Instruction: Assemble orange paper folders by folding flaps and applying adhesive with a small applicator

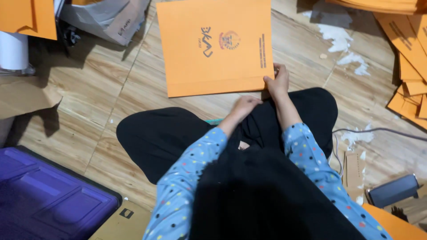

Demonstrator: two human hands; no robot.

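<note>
A large orange envelope (215,46) with dark printed marks lies flat on the tiled floor in front of my crossed legs. My right hand (276,82) pinches its near right corner with thumb and fingers. My left hand (244,106) rests on my lap, fingers curled loosely, just below the envelope's near edge; it is unclear whether it holds anything. Both sleeves are light blue with coloured dots.
Stacks of orange envelopes (411,58) lie at the right and another (29,18) at the top left. A purple case (44,195) sits at the lower left, a phone (393,190) and a cable at the lower right, crumpled plastic wrap (109,18) at the top.
</note>
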